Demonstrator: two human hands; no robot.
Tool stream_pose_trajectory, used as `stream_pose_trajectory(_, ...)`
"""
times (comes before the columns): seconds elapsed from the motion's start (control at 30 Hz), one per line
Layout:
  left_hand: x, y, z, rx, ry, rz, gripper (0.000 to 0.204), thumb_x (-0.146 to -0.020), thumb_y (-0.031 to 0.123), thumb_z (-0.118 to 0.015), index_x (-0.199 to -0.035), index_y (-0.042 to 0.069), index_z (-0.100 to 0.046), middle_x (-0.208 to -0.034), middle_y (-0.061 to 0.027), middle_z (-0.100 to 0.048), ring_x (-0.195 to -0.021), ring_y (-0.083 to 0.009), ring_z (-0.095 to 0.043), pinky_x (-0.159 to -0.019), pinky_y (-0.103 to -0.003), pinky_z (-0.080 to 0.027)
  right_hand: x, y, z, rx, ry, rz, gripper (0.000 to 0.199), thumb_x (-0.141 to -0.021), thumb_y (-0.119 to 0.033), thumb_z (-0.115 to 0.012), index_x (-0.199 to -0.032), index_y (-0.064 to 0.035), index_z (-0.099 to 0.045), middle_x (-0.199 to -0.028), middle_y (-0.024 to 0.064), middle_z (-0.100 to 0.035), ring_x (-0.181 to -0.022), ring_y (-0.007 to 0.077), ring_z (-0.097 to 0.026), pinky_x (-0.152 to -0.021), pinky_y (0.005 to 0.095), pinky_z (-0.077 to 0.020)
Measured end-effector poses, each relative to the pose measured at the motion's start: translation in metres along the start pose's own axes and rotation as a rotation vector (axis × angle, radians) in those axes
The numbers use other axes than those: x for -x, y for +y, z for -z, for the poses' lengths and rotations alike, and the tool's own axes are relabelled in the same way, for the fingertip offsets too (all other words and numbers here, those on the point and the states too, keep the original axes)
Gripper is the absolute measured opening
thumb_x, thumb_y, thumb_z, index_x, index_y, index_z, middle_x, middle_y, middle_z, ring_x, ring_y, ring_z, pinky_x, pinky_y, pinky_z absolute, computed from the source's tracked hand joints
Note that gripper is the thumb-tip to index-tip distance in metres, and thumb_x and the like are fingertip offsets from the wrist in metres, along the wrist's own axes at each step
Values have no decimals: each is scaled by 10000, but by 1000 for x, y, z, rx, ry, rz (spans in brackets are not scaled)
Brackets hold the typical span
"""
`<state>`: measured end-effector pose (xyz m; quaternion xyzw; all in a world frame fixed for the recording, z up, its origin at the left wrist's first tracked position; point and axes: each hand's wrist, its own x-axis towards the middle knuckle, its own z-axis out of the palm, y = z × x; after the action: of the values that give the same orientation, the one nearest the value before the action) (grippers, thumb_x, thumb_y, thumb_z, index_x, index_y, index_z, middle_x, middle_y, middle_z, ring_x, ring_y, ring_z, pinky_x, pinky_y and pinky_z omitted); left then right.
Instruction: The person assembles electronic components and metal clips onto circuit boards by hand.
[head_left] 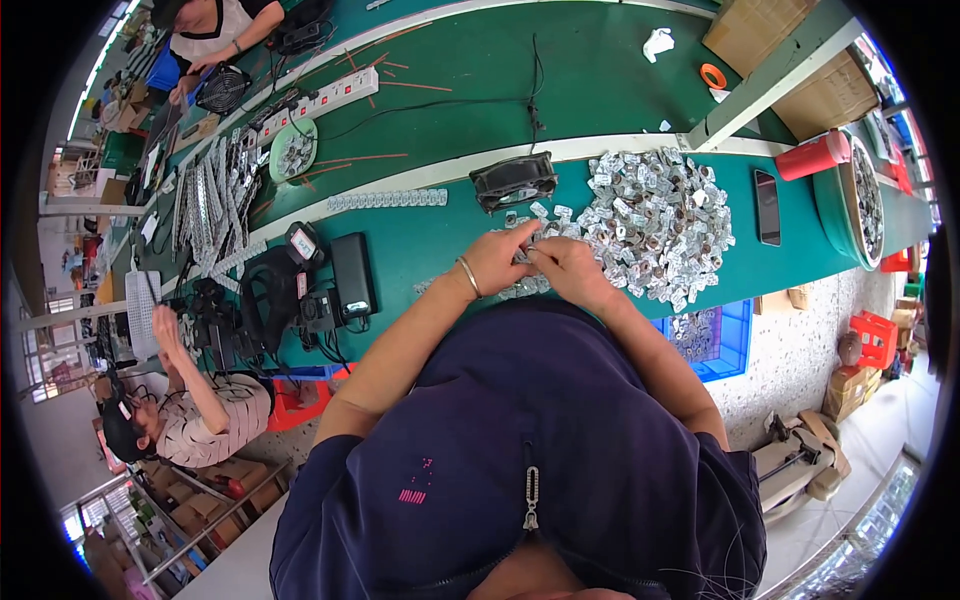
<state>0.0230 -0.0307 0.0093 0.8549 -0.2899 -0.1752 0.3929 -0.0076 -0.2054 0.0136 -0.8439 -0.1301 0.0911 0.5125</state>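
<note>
My left hand (494, 262), with a bangle at the wrist, and my right hand (574, 268) meet over the near edge of the green table. Fingers and thumbs are pinched close together at the fingertips. What they hold is mostly hidden and too small to make out. Below and around them lie small silvery metal pieces (527, 288), partly covered by my hands. Just right of my right hand spreads a big heap of similar small metal parts (660, 225), some with brownish round centres. A black square fan (514, 181) stands upright beyond my fingertips.
A strip of joined pieces (388, 199), a black box-shaped device (352, 275) and cables lie left. At right are a phone (767, 207), a red cup (813, 155) and a green tub (848, 210). A blue crate (722, 345) sits below. Two other people work at left.
</note>
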Motion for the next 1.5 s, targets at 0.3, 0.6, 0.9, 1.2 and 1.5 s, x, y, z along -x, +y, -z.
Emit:
stream_pose_trajectory(0.3, 8, 3, 12, 64, -148, 13, 677, -654, 197, -739, -1248, 63, -443, -1051, -180, -601, -894, -334, -607, -755, -353, -493, -9, -2, -10, 26, -226, 8, 172, -816, -164, -546, -788, -2, -593, -736, 175, -593, -658, 324, -579, -617, 380, -460)
stream_pose_trajectory(0.6, 17, -19, 23, 149, -140, 119, 374, -751, 189, -676, -1068, 30, -558, -825, -96, -636, -751, -177, -624, -686, -298, -497, -13, -2, -6, -73, -156, -118, 180, -827, -160, -526, -752, 2, -551, -691, 183, -568, -611, 310, -562, -577, 384, -438)
stream_pose_trajectory(0.9, 27, -21, 18, 736, -315, 318, 179, -892, 155, -538, -791, 13, -576, -677, -3, -568, -576, -76, -554, -514, -218, -462, -13, -6, 1, -262, -250, -198, 249, -865, -178, -513, -678, -14, -495, -580, 63, -495, -496, 135, -460, -479, 299, -390)
stream_pose_trajectory(1.2, 29, -11, 28, 698, -216, 242, 149, -876, 144, -548, -970, 35, -585, -746, -41, -584, -633, -110, -573, -578, -247, -475, -14, 6, -5, -616, -326, -365, 254, -902, -196, -489, -713, -28, -500, -608, 33, -510, -491, 87, -468, -457, 241, -378)
stream_pose_trajectory(1.5, 26, -15, -4, -192, 368, -47, 273, -812, 167, -592, -1070, 81, -566, -912, -126, -626, -758, -306, -610, -624, -349, -501, -21, 6, -10, 31, -85, -137, 214, -842, -187, -517, -757, 10, -526, -725, 215, -572, -670, 369, -566, -615, 431, -439)
